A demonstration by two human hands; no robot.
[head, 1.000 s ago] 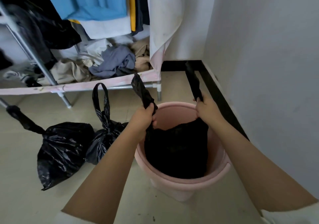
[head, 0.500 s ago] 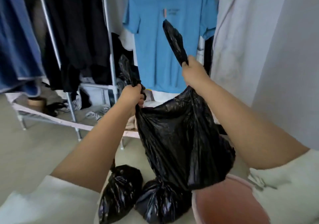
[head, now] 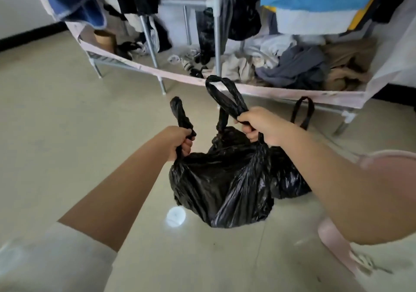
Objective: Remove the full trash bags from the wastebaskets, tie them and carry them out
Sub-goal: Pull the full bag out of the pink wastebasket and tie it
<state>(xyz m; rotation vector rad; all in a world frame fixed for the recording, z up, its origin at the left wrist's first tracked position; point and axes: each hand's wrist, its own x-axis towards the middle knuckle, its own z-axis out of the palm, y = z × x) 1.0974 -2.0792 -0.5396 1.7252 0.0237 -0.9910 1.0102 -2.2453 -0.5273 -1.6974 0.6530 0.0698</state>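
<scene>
head view: a full black trash bag [head: 221,186] resting low on the pale tiled floor [head: 56,134], out of the pink wastebasket [head: 382,158] that stands at the right edge behind the right forearm. the left hand [head: 180,142] has its grip clamped around the bag's left handle [head: 181,115]; the right hand [head: 262,126] has its grip clamped around the looped right handle [head: 225,97]. the bag's mouth is untied, the handles held apart. a second black bag [head: 289,179], handles upright, sits just behind and touching. a clothes rack [head: 216,28] with hanging and heaped garments stands beyond.
</scene>
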